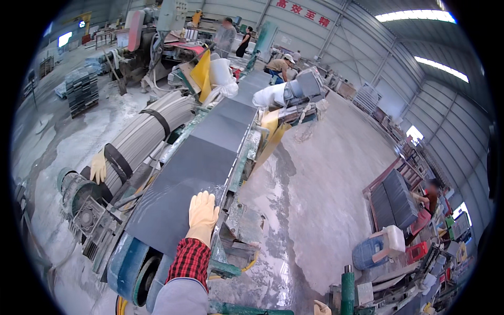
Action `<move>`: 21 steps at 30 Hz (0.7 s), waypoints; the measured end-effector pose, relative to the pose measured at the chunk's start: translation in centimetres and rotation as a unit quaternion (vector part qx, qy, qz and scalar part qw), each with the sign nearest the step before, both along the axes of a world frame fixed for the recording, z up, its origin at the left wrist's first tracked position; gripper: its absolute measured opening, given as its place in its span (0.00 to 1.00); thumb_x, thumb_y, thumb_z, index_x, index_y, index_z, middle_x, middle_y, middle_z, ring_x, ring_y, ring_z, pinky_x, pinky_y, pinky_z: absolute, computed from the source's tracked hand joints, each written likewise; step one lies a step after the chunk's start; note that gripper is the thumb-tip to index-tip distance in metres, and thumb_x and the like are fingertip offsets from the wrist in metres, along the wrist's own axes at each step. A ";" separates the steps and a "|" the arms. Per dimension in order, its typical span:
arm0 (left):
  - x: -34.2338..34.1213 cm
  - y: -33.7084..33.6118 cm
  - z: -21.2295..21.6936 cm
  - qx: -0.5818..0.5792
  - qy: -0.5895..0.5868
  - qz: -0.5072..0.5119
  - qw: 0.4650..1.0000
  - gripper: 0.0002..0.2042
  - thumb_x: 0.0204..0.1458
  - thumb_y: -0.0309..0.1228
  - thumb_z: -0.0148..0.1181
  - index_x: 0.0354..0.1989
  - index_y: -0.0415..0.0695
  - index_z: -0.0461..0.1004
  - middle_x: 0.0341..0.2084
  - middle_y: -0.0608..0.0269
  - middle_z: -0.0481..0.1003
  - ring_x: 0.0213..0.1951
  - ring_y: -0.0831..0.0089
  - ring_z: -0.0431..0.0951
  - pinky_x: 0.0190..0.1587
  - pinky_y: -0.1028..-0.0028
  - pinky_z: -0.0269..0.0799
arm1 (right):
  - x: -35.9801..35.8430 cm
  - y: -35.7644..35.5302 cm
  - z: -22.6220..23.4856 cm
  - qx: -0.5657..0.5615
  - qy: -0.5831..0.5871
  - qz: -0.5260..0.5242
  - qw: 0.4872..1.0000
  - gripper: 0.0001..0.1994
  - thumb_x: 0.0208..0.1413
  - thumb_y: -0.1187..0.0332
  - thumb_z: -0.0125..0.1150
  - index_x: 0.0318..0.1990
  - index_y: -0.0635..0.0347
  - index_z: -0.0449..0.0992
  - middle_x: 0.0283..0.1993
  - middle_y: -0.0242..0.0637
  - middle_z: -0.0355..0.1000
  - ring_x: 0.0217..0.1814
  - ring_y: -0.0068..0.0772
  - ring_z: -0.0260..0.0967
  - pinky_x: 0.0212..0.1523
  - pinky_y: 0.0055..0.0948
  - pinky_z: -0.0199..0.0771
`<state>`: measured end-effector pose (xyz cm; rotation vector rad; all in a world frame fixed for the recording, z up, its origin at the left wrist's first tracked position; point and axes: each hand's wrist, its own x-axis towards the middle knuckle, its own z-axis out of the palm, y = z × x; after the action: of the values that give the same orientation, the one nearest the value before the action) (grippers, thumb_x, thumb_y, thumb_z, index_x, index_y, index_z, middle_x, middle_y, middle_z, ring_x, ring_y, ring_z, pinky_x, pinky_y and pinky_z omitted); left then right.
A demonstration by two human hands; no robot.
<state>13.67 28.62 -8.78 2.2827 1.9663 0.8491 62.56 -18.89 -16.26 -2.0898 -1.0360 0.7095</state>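
My left hand (202, 212), in a yellow glove with a red plaid sleeve behind it, lies flat with fingers spread on the near end of a dark grey slab (178, 184). The slab rests on a long conveyor line (231, 118) that carries more dark slabs away from me. Only a glove tip of my right hand (321, 308) shows at the lower edge, so its grip is hidden. Another yellow glove (98, 167) hangs at the end of a strapped bundle of grey strips (144, 134) to the left, with no arm visible.
A motor and roller (84, 205) sit at the conveyor's near left. The wet concrete floor (310, 173) spreads to the right. Racks of dark slabs (394, 199) with a person beside them stand at right. Several people work around machines (157, 37) at the far end.
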 end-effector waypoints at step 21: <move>-9.0 -24.1 3.7 0.011 0.033 -0.084 0.996 0.15 0.57 0.29 0.55 0.53 0.43 0.72 0.52 0.50 0.73 0.56 0.51 0.71 0.60 0.54 0.63 | -1.8 8.2 -9.6 -0.206 -0.129 0.291 0.925 0.16 0.64 0.60 0.61 0.56 0.52 0.82 0.57 0.41 0.80 0.59 0.36 0.76 0.59 0.33 0.75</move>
<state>4.66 4.54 -5.08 2.4760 1.7638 0.7939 60.79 -10.73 -25.82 -2.2765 -1.8322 1.0246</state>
